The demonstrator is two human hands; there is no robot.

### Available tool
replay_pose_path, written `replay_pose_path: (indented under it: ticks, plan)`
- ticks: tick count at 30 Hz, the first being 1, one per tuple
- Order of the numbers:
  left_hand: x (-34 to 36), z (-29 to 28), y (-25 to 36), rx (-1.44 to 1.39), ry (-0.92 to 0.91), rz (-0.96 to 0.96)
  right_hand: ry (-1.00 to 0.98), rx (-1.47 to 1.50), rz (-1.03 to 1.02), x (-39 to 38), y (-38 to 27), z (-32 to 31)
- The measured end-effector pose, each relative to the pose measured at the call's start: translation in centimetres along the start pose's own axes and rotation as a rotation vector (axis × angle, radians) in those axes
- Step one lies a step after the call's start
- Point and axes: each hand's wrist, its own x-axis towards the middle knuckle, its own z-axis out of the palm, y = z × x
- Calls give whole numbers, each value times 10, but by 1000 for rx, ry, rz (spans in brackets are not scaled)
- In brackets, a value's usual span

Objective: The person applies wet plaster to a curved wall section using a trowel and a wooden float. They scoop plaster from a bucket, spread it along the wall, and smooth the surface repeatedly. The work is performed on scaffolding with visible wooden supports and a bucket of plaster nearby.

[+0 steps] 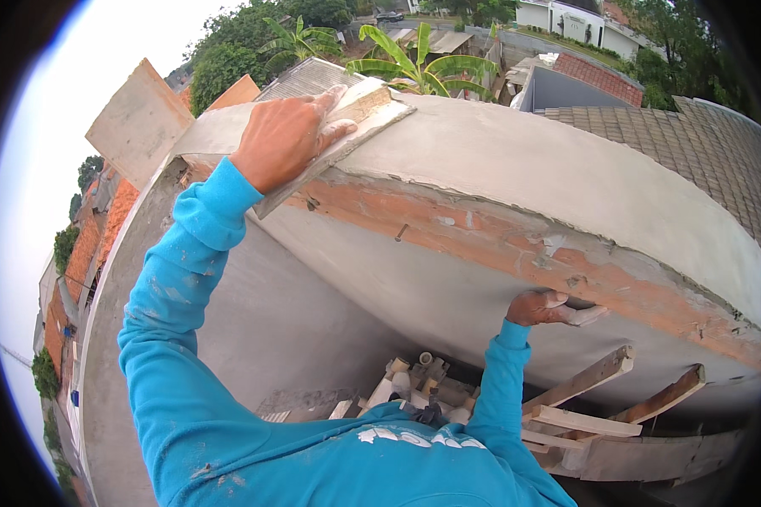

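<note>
Banana plants (465,64) spread broad leaves at the top, with dense trees (232,76) on their left and a dark car (389,17) farther back. A white building (579,24) stands at upper right, beyond a brown tiled roof (685,144). Orange roofs (120,209) line the left below pale sky (68,110); rough timbers (582,380) jut out at lower right

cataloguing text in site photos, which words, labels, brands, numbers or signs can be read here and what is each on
White lettering on the bright-blue long-sleeved sweatshirt: foreshortened and creased, not reliably readable.
Small dark marks on the white-walled building in the background: possibly a sign, too small to read.
I can make out no lettering on the pale flat board under the left hand or the smooth grey plastered wall.
</note>
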Motion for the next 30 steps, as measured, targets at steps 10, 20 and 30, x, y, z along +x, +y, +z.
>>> replay_pose_path:
  ticks: [10,20,30]
  plan:
    - [7,-38,67,-107,188,235,101,-271,-269,30,-77,-4]
    - [43,-37,95,-37,48,159,111,-236,-298,25,-94,1]
    - [45,5,25,109,-93,-76,-27,-199,-206,2,-94,-10]
